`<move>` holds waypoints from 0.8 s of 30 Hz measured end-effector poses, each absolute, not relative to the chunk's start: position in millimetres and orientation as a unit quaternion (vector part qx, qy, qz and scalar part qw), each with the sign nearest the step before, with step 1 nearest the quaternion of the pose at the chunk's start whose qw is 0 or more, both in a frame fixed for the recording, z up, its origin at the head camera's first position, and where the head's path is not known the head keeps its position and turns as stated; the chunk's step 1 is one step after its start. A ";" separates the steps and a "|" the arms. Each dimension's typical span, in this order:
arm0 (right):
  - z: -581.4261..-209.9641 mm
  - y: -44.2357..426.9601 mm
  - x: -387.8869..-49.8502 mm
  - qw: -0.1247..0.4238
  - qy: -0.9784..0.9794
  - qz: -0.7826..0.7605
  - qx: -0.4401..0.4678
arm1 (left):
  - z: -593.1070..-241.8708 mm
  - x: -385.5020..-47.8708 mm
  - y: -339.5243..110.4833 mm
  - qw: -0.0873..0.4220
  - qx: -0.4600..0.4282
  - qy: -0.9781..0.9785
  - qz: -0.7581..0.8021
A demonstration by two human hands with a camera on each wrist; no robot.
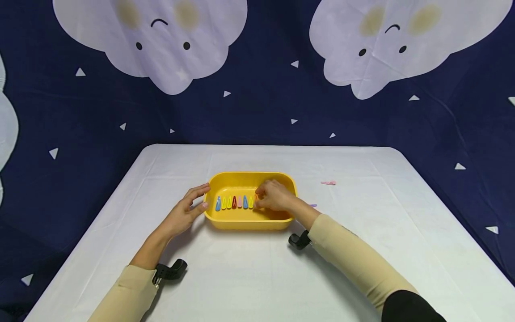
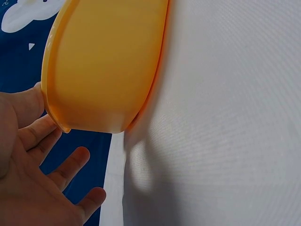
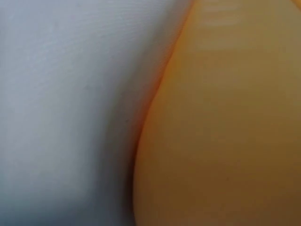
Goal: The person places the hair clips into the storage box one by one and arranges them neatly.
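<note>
A yellow tray (image 1: 249, 225) stands on the white table. Inside it, snap hair clips lie side by side in a row: a blue clip (image 1: 218, 204) at the left end, then yellow ones, a dark red clip (image 1: 234, 202), a pink clip (image 1: 239, 201), another blue and another yellow. My right hand (image 1: 275, 196) reaches into the tray and pinches an orange hair clip (image 1: 256, 197) at the row's right end; its fingers partly hide the clip. My left hand (image 1: 185, 213) touches the tray's left rim with thumb and fingertips, fingers loosely spread. The right wrist view catches only blurred tray wall and tabletop.
On the table right of the tray lie a pink hair clip (image 1: 328, 182) and a purple clip (image 1: 313, 205), the latter partly hidden by my right forearm. A dark blue cloth (image 1: 257, 116) with clouds hangs behind the white table (image 1: 249, 273).
</note>
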State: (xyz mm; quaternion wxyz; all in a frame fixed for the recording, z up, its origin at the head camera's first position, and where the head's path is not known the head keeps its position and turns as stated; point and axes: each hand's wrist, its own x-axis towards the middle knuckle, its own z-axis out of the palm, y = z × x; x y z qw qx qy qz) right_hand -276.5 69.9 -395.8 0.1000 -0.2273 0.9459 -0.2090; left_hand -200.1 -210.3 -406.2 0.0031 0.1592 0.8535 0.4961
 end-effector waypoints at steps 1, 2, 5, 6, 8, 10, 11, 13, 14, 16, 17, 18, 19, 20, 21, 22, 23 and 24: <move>-396.2 70.0 -276.5 0.100 0.946 -0.206 -0.229 | -406.0 -200.0 -210.3 0.003 0.159 0.854 0.496; -396.5 69.9 -276.5 0.099 0.946 -0.202 -0.232 | -405.8 -200.0 -210.4 0.004 0.159 0.854 0.496; -397.1 70.0 -276.5 0.096 0.946 -0.193 -0.243 | -405.3 -199.8 -210.6 0.005 0.159 0.854 0.496; -397.1 70.0 -276.4 0.094 0.946 -0.188 -0.248 | -405.1 -199.7 -210.7 0.005 0.159 0.853 0.496; -396.9 69.8 -276.3 0.090 0.946 -0.178 -0.256 | -405.0 -199.7 -210.9 0.005 0.160 0.853 0.496; -396.5 69.5 -276.0 0.088 0.947 -0.169 -0.259 | -405.0 -199.8 -211.1 0.005 0.161 0.853 0.496; -396.4 69.2 -275.9 0.088 0.947 -0.164 -0.260 | -405.1 -199.9 -211.1 0.005 0.161 0.853 0.496; -396.5 68.7 -275.8 0.090 0.949 -0.157 -0.257 | -405.2 -200.0 -211.1 0.004 0.160 0.853 0.496; -396.5 68.5 -275.7 0.090 0.950 -0.155 -0.256 | -405.3 -200.1 -211.1 0.004 0.160 0.853 0.497; -397.0 68.1 -275.4 0.093 0.951 -0.151 -0.252 | -405.6 -200.3 -210.9 0.005 0.158 0.853 0.498; -397.4 68.0 -275.3 0.093 0.952 -0.149 -0.251 | -405.6 -200.2 -210.8 0.005 0.158 0.853 0.498; -397.7 67.9 -275.1 0.093 0.952 -0.148 -0.250 | -405.6 -200.2 -210.8 0.005 0.157 0.853 0.498; -397.9 67.9 -275.0 0.092 0.952 -0.147 -0.250 | -405.7 -200.1 -210.7 0.005 0.157 0.853 0.498; -398.3 68.0 -274.9 0.091 0.953 -0.145 -0.251 | -405.7 -200.0 -210.6 0.005 0.157 0.853 0.497; -398.6 68.0 -275.0 0.089 0.953 -0.144 -0.253 | -405.8 -199.9 -210.4 0.005 0.157 0.853 0.497; -398.8 68.1 -274.9 0.088 0.953 -0.142 -0.254 | -405.9 -199.9 -210.3 0.006 0.157 0.853 0.497; -399.0 68.2 -275.1 0.086 0.953 -0.141 -0.255 | -405.9 -199.8 -210.2 0.005 0.158 0.853 0.498; -399.0 68.3 -275.2 0.085 0.952 -0.141 -0.257 | -405.9 -199.8 -210.0 0.005 0.158 0.853 0.498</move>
